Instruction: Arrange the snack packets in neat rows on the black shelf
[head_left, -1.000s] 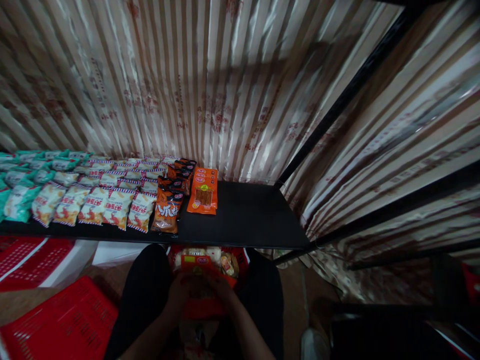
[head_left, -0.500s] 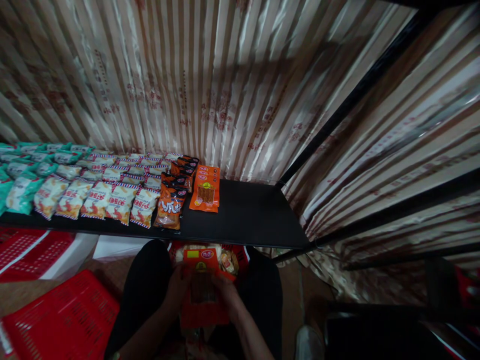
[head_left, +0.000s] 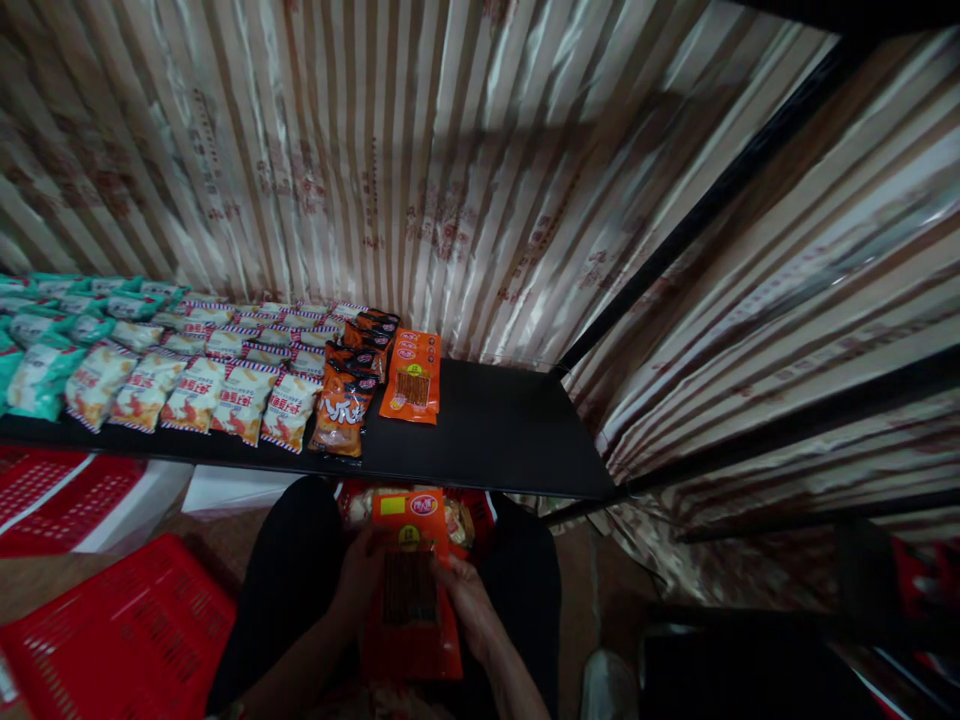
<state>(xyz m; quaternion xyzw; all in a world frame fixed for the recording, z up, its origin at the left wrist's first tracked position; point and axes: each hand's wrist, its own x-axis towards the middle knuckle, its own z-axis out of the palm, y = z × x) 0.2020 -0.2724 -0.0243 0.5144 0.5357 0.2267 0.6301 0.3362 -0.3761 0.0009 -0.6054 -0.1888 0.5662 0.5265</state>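
1. Both hands of a person grip an orange packet (head_left: 411, 590) over the lap, below the front edge of a black shelf (head_left: 495, 440). The left hand (head_left: 358, 575) holds its left edge, though shadow hides most of the fingers; the right hand (head_left: 466, 592) pinches the right edge.

2. At least 1 packet is held; whether others lie behind it cannot be told. Its logo end points toward the shelf, and it is not yet on it.

3. Left of the shelf's middle, the display looks finished: green bags (head_left: 46, 380) at the far left, then white bags (head_left: 244, 400), 5 across in the front row with more rows behind.

4. Beside the white bags, 1 column of black-and-orange bags (head_left: 343, 410) runs front to back and also appears complete.

5. Orange packets on the shelf (head_left: 412, 375) overlap toward the back, just right of that column. Judged against its neighbours, this column seems only begun: it stops short of the shelf's front edge.

6. More packets (head_left: 459, 522) show between the knees, off the shelf and partly hidden by the held packet. A red basket (head_left: 120, 640) sits on the floor to the left.
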